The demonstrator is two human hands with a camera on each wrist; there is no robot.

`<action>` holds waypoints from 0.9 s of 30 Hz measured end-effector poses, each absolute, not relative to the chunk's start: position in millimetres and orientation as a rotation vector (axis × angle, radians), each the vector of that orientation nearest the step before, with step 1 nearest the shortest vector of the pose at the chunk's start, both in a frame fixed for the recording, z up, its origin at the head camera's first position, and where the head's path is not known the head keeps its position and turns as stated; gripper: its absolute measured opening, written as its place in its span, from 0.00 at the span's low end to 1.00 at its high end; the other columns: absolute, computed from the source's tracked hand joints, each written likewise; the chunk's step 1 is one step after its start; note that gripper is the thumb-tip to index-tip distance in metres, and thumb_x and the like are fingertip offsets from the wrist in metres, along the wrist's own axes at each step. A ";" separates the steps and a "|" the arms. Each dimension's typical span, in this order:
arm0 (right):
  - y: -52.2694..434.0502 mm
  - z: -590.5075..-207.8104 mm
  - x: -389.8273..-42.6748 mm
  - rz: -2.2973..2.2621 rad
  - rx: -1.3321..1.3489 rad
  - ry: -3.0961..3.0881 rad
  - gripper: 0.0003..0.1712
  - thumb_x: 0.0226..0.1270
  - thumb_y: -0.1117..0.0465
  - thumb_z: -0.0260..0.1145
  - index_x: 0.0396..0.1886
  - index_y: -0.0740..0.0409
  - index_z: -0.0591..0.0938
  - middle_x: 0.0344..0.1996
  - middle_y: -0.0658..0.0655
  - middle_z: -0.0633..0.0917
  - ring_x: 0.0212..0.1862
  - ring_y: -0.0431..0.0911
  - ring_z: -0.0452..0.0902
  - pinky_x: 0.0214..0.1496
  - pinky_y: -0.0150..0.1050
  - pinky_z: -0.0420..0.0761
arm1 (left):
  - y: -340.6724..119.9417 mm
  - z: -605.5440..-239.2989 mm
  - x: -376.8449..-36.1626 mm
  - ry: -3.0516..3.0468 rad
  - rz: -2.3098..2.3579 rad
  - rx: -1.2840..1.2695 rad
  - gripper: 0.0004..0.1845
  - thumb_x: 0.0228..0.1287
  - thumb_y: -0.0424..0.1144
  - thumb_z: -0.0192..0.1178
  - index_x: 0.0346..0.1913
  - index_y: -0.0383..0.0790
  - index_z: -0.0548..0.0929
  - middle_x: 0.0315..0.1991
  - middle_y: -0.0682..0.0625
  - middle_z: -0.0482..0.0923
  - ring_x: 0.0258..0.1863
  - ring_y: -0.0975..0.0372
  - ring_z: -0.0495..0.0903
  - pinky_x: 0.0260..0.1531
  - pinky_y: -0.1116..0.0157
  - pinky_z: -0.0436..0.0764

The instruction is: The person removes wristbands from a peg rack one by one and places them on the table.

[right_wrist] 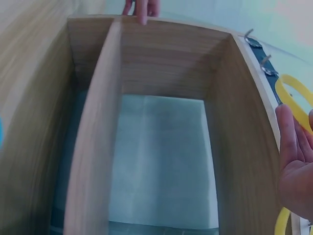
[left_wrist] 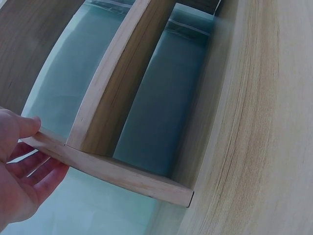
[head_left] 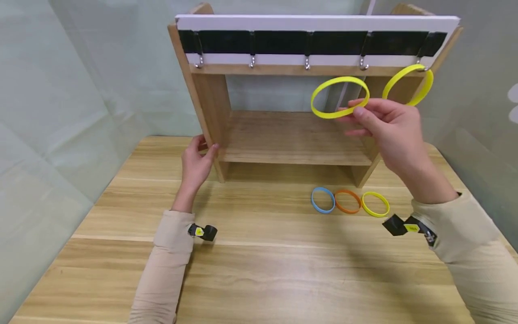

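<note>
My right hand (head_left: 390, 126) pinches a yellow wristband (head_left: 319, 112) between thumb and fingers, holding it in the air below the hook strip (head_left: 279, 42). Just behind that hand a second yellow wristband (head_left: 429, 90) hangs from the rightmost hook. My left hand (head_left: 196, 164) grips the left side panel of the wooden shelf (head_left: 295, 135), thumb on the front edge and fingers behind. In the left wrist view, the fingers (left_wrist: 46, 171) wrap around this panel (left_wrist: 127, 174). The right wrist view shows the held yellow band (right_wrist: 288, 100) near the hooks.
On the table (head_left: 259, 274), in front of the shelf's right side, lie a blue wristband (head_left: 312, 201), an orange wristband (head_left: 348, 212) and a yellow wristband (head_left: 375, 215) in a row. Several metal hooks (head_left: 307, 64) line the strip. Pale sheeting (head_left: 81, 81) surrounds the table.
</note>
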State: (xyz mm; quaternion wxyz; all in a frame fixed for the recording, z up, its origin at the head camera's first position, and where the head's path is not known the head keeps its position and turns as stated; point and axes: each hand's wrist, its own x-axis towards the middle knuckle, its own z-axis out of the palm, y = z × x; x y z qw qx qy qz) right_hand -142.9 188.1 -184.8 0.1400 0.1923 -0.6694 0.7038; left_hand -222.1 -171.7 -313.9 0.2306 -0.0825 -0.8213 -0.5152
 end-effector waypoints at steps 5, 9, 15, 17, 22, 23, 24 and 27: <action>190.5 -196.3 -139.1 1.945 0.582 -2.036 0.14 0.59 0.67 0.63 0.43 0.72 0.79 0.39 0.61 0.83 0.39 0.48 0.81 0.36 0.38 0.80 | -171.7 -313.5 -222.0 -2.258 -1.406 -0.231 0.20 0.60 0.36 0.58 0.53 0.29 0.72 0.48 0.39 0.74 0.45 0.54 0.75 0.41 0.59 0.78; 195.5 -207.2 -137.8 1.953 0.595 -2.084 0.13 0.59 0.69 0.62 0.43 0.72 0.79 0.39 0.61 0.83 0.40 0.48 0.80 0.37 0.38 0.80 | -171.8 -313.0 -221.4 -2.267 -1.394 -0.232 0.20 0.61 0.37 0.58 0.53 0.30 0.72 0.48 0.39 0.74 0.46 0.54 0.75 0.41 0.59 0.78; 204.1 -225.7 -135.4 1.954 0.586 -2.165 0.12 0.60 0.68 0.62 0.42 0.72 0.79 0.39 0.61 0.83 0.39 0.48 0.80 0.36 0.40 0.80 | -172.1 -312.8 -221.3 -2.267 -1.401 -0.219 0.20 0.60 0.36 0.58 0.53 0.30 0.72 0.48 0.40 0.75 0.45 0.54 0.75 0.40 0.59 0.78; 206.7 -233.4 -134.4 1.928 0.573 -2.207 0.13 0.60 0.67 0.62 0.42 0.72 0.79 0.38 0.61 0.83 0.37 0.48 0.80 0.35 0.41 0.80 | -171.9 -312.7 -221.5 -2.260 -1.406 -0.217 0.19 0.60 0.36 0.58 0.52 0.30 0.72 0.47 0.40 0.75 0.45 0.54 0.75 0.41 0.59 0.78; 213.3 -254.6 -129.3 1.789 0.484 -2.371 0.16 0.61 0.64 0.62 0.46 0.69 0.78 0.38 0.59 0.84 0.32 0.47 0.81 0.33 0.40 0.81 | -171.3 -312.2 -221.8 -2.250 -1.410 -0.220 0.19 0.60 0.36 0.58 0.52 0.29 0.72 0.47 0.38 0.75 0.45 0.53 0.75 0.41 0.58 0.78; 214.7 -258.6 -128.0 1.762 0.468 -2.400 0.16 0.61 0.63 0.62 0.47 0.69 0.78 0.38 0.59 0.84 0.32 0.47 0.81 0.33 0.40 0.81 | -171.3 -312.1 -221.6 -2.251 -1.410 -0.220 0.19 0.60 0.36 0.58 0.52 0.29 0.72 0.47 0.38 0.75 0.45 0.53 0.75 0.41 0.58 0.78; 216.3 -262.5 -126.9 1.753 0.459 -2.420 0.17 0.62 0.63 0.62 0.47 0.69 0.78 0.37 0.58 0.84 0.32 0.47 0.81 0.33 0.39 0.81 | -171.2 -312.1 -221.5 -2.254 -1.410 -0.219 0.19 0.61 0.36 0.58 0.52 0.29 0.72 0.47 0.38 0.75 0.45 0.53 0.75 0.41 0.59 0.78; 221.0 -274.1 -124.3 1.758 0.447 -2.469 0.17 0.62 0.62 0.61 0.47 0.70 0.77 0.37 0.57 0.84 0.33 0.47 0.81 0.33 0.39 0.81 | -171.0 -312.3 -221.3 -2.261 -1.411 -0.216 0.20 0.61 0.36 0.58 0.53 0.29 0.72 0.48 0.39 0.74 0.45 0.54 0.75 0.41 0.59 0.78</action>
